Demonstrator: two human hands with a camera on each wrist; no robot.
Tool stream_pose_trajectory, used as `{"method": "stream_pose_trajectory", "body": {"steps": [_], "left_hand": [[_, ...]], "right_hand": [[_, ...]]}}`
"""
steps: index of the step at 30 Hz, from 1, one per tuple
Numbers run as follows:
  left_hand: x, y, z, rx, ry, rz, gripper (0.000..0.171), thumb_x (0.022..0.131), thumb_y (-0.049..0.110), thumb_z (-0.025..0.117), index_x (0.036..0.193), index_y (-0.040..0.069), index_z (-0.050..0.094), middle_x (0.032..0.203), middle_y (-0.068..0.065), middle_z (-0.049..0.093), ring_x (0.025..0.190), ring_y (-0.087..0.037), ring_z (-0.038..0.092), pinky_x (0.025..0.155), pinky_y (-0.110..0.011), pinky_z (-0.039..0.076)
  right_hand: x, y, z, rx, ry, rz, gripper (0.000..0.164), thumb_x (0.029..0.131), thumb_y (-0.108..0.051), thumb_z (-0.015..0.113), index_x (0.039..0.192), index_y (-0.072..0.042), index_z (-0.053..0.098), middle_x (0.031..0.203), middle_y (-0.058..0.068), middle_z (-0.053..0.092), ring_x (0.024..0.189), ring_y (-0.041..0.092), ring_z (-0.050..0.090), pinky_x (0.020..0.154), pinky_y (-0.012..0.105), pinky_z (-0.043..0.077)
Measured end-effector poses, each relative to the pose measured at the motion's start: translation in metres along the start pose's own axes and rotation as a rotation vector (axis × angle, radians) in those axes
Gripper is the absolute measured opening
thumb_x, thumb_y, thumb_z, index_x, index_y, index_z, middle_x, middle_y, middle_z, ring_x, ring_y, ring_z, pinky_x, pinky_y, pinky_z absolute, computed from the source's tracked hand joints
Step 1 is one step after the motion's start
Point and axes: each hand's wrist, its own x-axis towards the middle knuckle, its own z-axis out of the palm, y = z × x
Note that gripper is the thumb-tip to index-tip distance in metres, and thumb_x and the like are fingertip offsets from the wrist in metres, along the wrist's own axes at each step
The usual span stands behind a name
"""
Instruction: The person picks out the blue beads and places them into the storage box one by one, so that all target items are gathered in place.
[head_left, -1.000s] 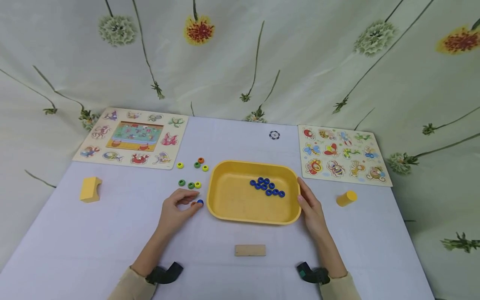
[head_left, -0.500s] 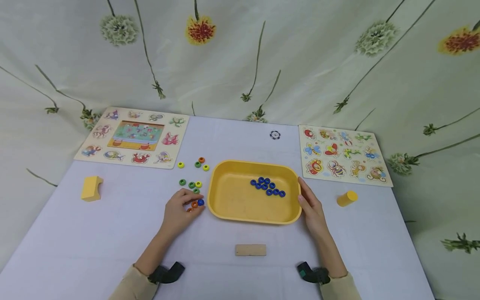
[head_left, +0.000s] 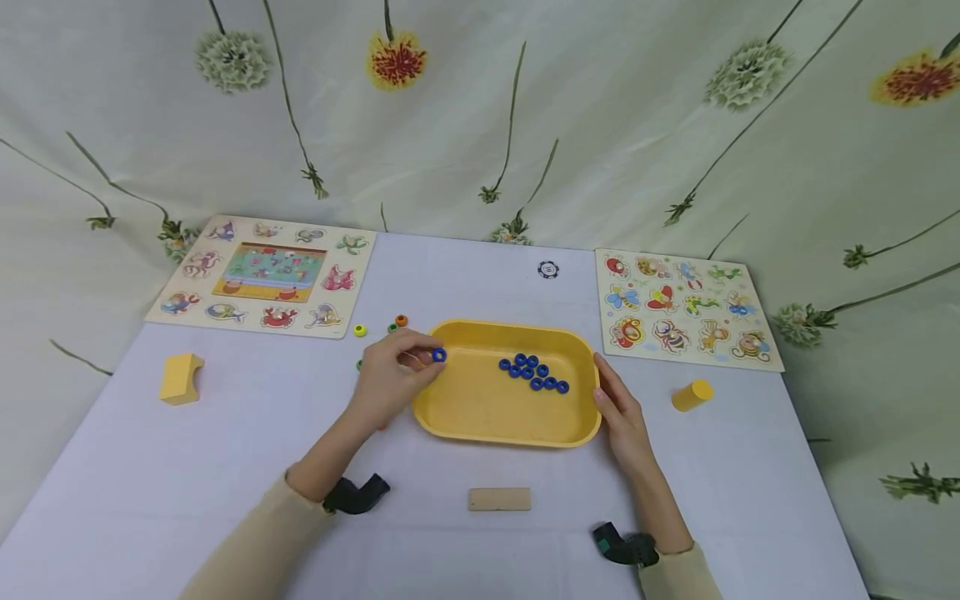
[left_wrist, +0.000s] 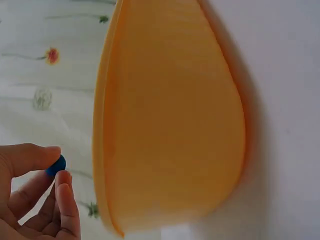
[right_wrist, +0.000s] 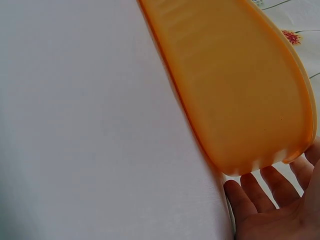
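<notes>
In the head view, my left hand (head_left: 393,377) pinches a round blue bead (head_left: 439,355) with a hole through it, over the left rim of the yellow tray (head_left: 487,439). The left wrist view shows this blue bead (left_wrist: 58,165) between thumb and fingertips, higher than the tray's rim. Several blue beads (head_left: 528,373) lie inside the tray, right of its middle. Against the tray's right end rests my right hand (head_left: 624,421). Its fairly straight fingers (right_wrist: 280,186) touch the outer wall in the right wrist view. My left hand hides some loose beads on the table.
Left of the tray show a yellow-green bead (head_left: 360,330) and an orange bead (head_left: 401,320). Two picture boards (head_left: 347,313) (head_left: 690,312) lie at the back. A yellow arch block (head_left: 181,379), a yellow cylinder (head_left: 692,396), a wooden block (head_left: 499,499) and a chip (head_left: 548,269) stand around.
My left hand has lifted the blue bead from the table left of the tray and carried it up and right over the tray's rim. The right hand and the tray stay put.
</notes>
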Motion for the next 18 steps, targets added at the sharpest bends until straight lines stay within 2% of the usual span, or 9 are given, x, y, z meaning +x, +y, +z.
{"method": "stream_pose_trajectory", "body": {"steps": [2,4,9,13,18], "left_hand": [[0.013,0.009,0.015,0.000,-0.092,-0.016,0.019,0.072,0.009,0.072,0.090,0.008,0.067,0.078,-0.001,0.061,0.067,-0.010,0.055,0.059,-0.019,0.049],[0.023,0.010,0.032,0.036,-0.168,-0.030,0.017,0.072,0.009,0.071,0.088,0.009,0.067,0.077,0.000,0.062,0.065,-0.009,0.056,0.058,-0.019,0.049],[0.037,-0.006,0.065,0.174,-0.305,-0.093,0.016,0.068,0.007,0.069,0.084,0.010,0.068,0.074,0.002,0.063,0.064,-0.006,0.055,0.059,-0.019,0.046],[0.041,-0.012,0.080,0.238,-0.381,-0.125,0.016,0.066,0.004,0.067,0.081,0.011,0.068,0.071,0.003,0.062,0.066,-0.008,0.054,0.061,-0.020,0.045],[0.044,-0.011,0.087,0.237,-0.421,-0.146,0.016,0.067,0.002,0.068,0.082,0.008,0.066,0.075,0.001,0.062,0.070,-0.011,0.054,0.064,-0.022,0.046]], "right_hand": [[0.001,0.001,0.000,0.000,-0.003,-0.001,0.045,0.095,-0.013,0.037,0.139,-0.015,0.029,0.145,0.001,0.027,0.133,0.016,0.022,0.096,0.006,0.027],[0.002,0.002,0.001,0.004,-0.002,0.005,0.044,0.095,-0.014,0.037,0.139,-0.015,0.029,0.144,0.000,0.028,0.133,0.015,0.023,0.096,0.006,0.027],[0.002,0.002,0.004,0.006,-0.004,0.018,0.044,0.095,-0.013,0.037,0.139,-0.015,0.030,0.144,0.000,0.028,0.133,0.015,0.023,0.096,0.006,0.026],[0.000,0.001,0.004,-0.006,0.004,0.033,0.044,0.095,-0.014,0.037,0.139,-0.016,0.031,0.144,-0.001,0.029,0.133,0.014,0.023,0.097,0.007,0.025],[-0.001,-0.002,0.003,-0.018,0.014,0.034,0.044,0.095,-0.014,0.037,0.138,-0.017,0.031,0.144,-0.001,0.030,0.133,0.014,0.024,0.097,0.008,0.026]]}}
